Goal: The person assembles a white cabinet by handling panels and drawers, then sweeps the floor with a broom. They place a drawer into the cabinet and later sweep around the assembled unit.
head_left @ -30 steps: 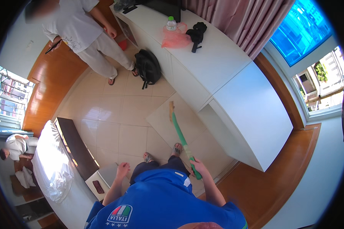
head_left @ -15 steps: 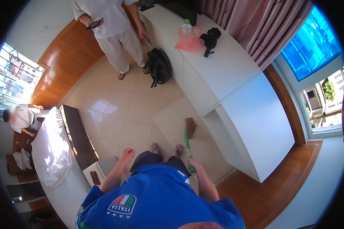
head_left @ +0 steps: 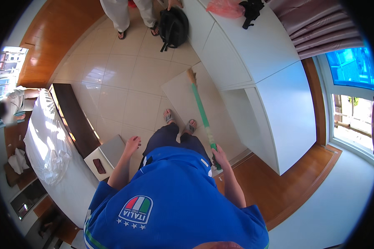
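My right hand (head_left: 220, 156) is closed round the lower end of a broom (head_left: 201, 110) with a green handle. The broom slants forward and slightly left from that hand, its brown bristles (head_left: 192, 77) over the tiled floor beside the white cabinet. Nothing shows in my left hand (head_left: 133, 144), which hangs at my left side with fingers loosely bent and a little apart. Nearest to that hand is a small bedside cabinet (head_left: 94, 157) with a dark phone (head_left: 99, 166) lying on it. The phone does not touch my hand.
A long white cabinet (head_left: 253, 54) runs along the right, carrying a pink plastic bag (head_left: 225, 8) and a black item (head_left: 251, 12). Ahead, a person in sandals (head_left: 122, 18) stands by a black backpack (head_left: 173, 27). At left are a plastic-covered bed (head_left: 50, 137) and another person (head_left: 16, 103).
The broom has swung forward and stretches farther from me, still in my right hand. My view has tilted down, so the standing person and cabinet top sit higher. The person at left leans differently.
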Demonstrator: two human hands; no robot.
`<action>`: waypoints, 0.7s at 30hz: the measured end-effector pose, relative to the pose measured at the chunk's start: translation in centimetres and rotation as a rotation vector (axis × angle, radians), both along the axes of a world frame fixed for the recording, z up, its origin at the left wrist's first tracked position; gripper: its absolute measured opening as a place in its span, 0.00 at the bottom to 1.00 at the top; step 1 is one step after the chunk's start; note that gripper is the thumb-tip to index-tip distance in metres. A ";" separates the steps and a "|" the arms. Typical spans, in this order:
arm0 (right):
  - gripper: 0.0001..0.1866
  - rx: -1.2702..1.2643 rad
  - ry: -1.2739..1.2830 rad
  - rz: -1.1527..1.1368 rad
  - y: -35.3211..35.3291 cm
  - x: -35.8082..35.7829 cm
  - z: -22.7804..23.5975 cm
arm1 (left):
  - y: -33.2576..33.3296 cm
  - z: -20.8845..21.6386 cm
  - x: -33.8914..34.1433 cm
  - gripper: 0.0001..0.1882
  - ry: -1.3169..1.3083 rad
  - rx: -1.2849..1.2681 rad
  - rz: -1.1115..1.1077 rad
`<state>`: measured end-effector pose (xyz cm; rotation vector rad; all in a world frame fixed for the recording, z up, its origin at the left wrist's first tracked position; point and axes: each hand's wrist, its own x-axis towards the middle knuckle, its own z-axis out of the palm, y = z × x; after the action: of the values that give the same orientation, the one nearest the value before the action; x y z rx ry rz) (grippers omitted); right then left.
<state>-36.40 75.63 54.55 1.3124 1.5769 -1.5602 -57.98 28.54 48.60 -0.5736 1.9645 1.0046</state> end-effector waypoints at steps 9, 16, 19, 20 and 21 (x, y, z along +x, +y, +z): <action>0.17 -0.129 -0.102 -0.391 -3.5 -6.8 -5.4 | -0.4 -1.2 -4.4 0.20 -0.025 0.048 0.006; 0.09 -0.237 0.054 -0.245 -7.0 -23.8 -10.5 | -3.4 2.2 -9.0 0.22 0.008 0.008 0.025; 0.11 -0.266 0.084 -0.249 -5.5 -27.3 -8.6 | -6.1 0.9 -9.0 0.22 -0.046 -0.062 -0.006; 0.12 -0.268 0.089 -0.252 -4.8 -27.9 -7.3 | -6.4 1.0 -8.5 0.22 -0.053 -0.075 0.014; 0.15 -0.188 0.103 -0.183 -4.4 -28.5 -5.7 | -6.6 0.9 -8.5 0.22 -0.052 -0.085 0.037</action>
<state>-64.85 71.27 48.86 1.3198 1.3613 -1.8654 -66.49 21.99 49.50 -0.6794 1.9642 0.9232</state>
